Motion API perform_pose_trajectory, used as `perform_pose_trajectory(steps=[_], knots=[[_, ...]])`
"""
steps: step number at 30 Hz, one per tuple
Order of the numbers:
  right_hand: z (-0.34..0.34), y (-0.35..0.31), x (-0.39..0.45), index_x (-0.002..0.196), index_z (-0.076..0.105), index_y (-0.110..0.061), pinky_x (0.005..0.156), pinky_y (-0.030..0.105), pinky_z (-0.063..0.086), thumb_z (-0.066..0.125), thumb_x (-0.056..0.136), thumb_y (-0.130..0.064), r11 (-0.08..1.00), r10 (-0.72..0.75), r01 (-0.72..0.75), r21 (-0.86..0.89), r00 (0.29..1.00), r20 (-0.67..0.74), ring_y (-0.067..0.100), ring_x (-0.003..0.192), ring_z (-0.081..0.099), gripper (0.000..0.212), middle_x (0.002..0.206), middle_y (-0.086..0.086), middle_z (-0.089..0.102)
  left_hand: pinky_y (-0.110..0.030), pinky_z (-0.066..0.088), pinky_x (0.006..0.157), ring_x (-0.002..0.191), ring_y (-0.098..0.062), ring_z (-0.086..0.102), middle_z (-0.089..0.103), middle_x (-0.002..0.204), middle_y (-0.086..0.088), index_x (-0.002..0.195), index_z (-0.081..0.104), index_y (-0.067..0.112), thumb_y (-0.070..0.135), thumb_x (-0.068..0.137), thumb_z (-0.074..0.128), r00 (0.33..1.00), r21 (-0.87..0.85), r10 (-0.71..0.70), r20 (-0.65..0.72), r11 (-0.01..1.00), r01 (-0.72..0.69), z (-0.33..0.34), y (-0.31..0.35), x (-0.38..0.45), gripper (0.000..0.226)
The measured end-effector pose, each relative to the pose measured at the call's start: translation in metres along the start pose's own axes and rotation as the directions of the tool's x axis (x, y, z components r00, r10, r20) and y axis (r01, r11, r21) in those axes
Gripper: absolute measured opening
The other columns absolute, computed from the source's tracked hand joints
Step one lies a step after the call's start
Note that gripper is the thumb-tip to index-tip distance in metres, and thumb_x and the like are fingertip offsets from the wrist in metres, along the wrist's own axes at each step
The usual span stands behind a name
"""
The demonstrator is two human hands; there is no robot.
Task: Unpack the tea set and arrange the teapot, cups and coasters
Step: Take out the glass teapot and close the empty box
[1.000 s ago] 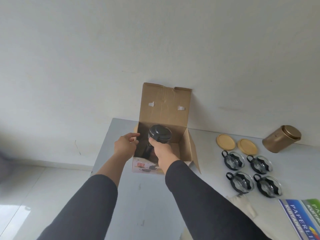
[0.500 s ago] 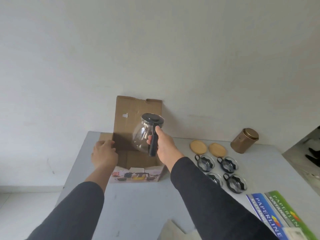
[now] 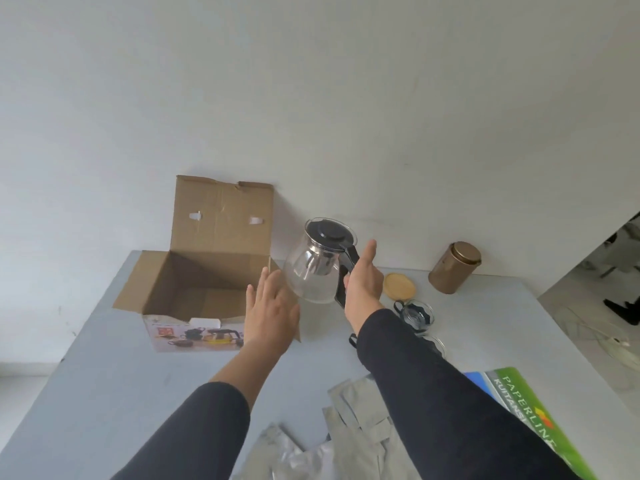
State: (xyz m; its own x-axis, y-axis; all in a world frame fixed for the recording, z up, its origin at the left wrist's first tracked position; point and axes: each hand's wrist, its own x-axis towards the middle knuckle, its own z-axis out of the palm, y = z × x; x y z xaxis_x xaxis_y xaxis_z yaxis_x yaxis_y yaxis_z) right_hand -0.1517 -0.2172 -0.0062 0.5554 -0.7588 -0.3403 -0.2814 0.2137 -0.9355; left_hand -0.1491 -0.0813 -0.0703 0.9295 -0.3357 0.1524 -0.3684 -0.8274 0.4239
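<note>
The teapot has left the box since a second ago and now hangs in the air to the right of it, above the table, near the wall. The right hand grips its black handle, thumb stretched up. The left hand, which was on the box rim, now hovers flat with straight fingers over the box's right side, holding nothing.

The right forearm covers most of the cups: one shows whole, the others only as slivers. Only one coaster is visible, partly behind the hand. A gold tin stands further right.

The box front carries a printed picture of the tea set; its writing is too small to read. A green pad at the near right reads "PAPERLINE". Crumpled grey wrapping lies at the near edge, cut off by the frame.

The table is pale grey against a white wall; a tiled floor shows at far right.
</note>
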Motion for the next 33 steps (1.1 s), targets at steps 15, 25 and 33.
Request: perform_pose_trajectory(steps=[15,25,33], knots=[[-0.026,0.075,0.05,0.055,0.042,-0.033,0.07,0.033,0.038,0.032,0.068,-0.082,0.993,0.0,0.013,-0.118,0.994,0.107,0.016,0.065,0.041,0.051,0.065,-0.009,0.044,-0.059,-0.01,0.113,0.14,-0.031,-0.031,-0.029,0.154,-0.014,0.151,-0.007,0.007,0.072,0.08,0.045,0.827,0.567,-0.323,0.461,0.824,0.006,0.087,0.007,-0.049,0.11],[-0.01,0.106,0.059,0.075,0.056,-0.03,0.075,0.036,0.04,0.024,0.073,-0.081,0.966,0.023,0.038,-0.255,0.972,0.233,0.023,0.079,0.046,0.059,0.072,-0.007,0.048,-0.059,-0.011,0.112,0.139,-0.036,-0.032,-0.03,0.151,-0.02,0.152,-0.008,0.013,0.072,0.076,0.053,0.775,0.586,-0.42,0.473,0.806,0.079,0.099,0.005,-0.045,0.114],[-0.008,0.121,0.068,0.08,0.056,-0.032,0.074,0.035,0.039,0.025,0.091,-0.067,0.943,0.02,0.076,-0.325,0.959,0.281,0.025,0.077,0.049,0.048,0.066,-0.005,0.049,-0.061,-0.011,0.111,0.138,-0.036,-0.033,-0.031,0.151,-0.019,0.152,-0.008,0.015,0.069,0.076,0.056,0.775,0.577,-0.425,0.468,0.811,0.096,0.105,0.003,-0.044,0.112]])
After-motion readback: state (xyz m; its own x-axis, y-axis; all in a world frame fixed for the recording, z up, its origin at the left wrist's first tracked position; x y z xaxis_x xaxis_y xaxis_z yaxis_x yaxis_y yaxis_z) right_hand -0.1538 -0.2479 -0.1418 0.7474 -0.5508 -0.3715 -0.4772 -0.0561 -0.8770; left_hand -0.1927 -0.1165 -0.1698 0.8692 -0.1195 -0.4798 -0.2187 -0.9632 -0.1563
